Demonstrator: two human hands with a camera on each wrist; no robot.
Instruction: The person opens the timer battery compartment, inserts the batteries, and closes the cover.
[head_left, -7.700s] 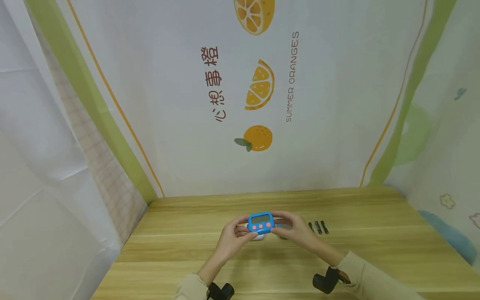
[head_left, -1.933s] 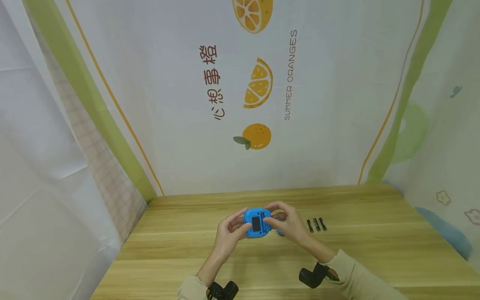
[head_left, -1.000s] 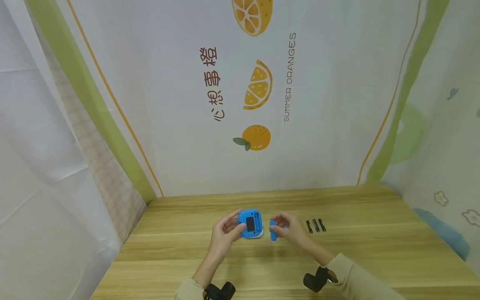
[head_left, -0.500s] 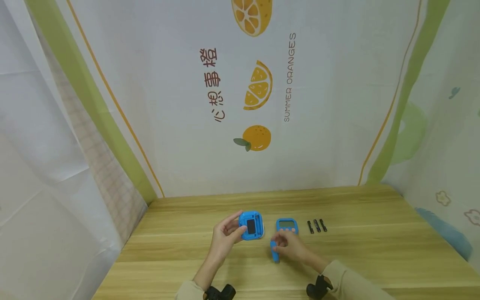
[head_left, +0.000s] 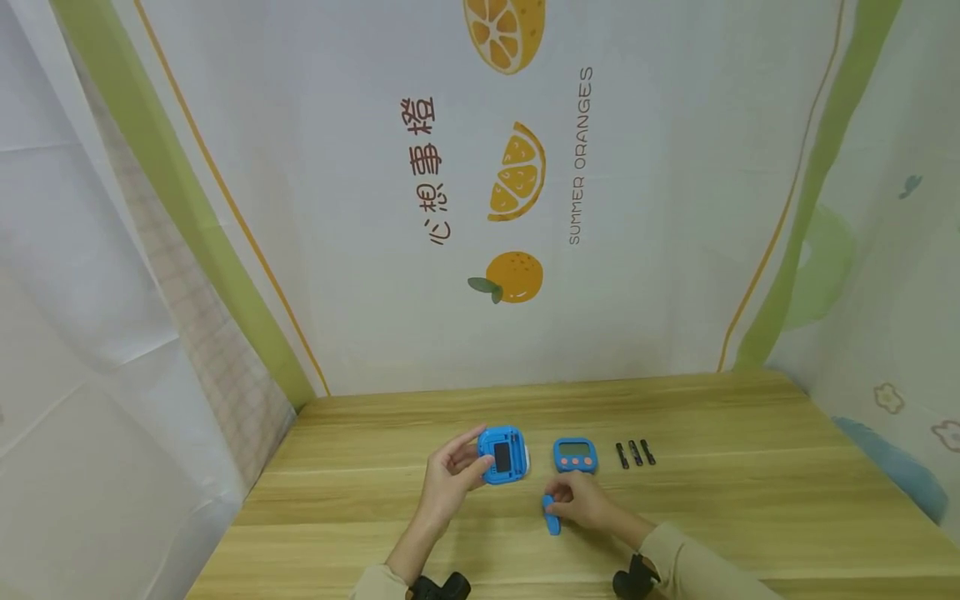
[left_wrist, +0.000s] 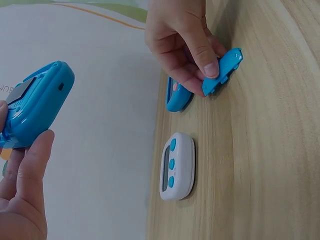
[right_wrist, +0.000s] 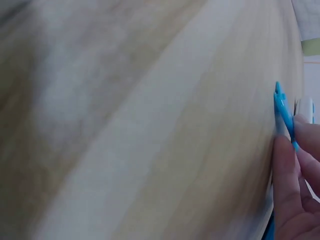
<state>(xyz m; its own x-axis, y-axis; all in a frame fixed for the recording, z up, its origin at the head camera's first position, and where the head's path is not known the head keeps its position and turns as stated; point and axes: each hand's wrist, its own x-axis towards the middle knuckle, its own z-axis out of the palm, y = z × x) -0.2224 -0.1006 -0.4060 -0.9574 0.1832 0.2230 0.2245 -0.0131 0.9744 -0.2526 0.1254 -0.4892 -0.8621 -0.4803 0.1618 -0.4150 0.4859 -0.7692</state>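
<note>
My left hand point(head_left: 444, 483) holds up a blue digital timer point(head_left: 503, 456) by its left side, its back showing, with a dark rectangular panel and an uncovered battery slot. A small blue battery cover point(head_left: 552, 518) is pinched between the thumb and fingers of my right hand point(head_left: 587, 502), low at the tabletop. In the left wrist view, the cover point(left_wrist: 223, 71) lies tilted with clip tabs along its edge. Just beyond the right hand sits a second blue timer point(head_left: 576, 456), screen up, with pink buttons. A white timer point(left_wrist: 179, 167) with blue buttons lies behind the held one, mostly hidden in the head view.
Three dark batteries point(head_left: 636, 452) lie side by side on the wooden table point(head_left: 720, 500), right of the second blue timer. A white curtain point(head_left: 637, 317) printed with oranges hangs along the table's back edge.
The blue timer, earlier held screen-front in both hands, has been turned round and its battery cover pulled off. My right hand has carried the cover down toward the near side; my left hand keeps the timer.
</note>
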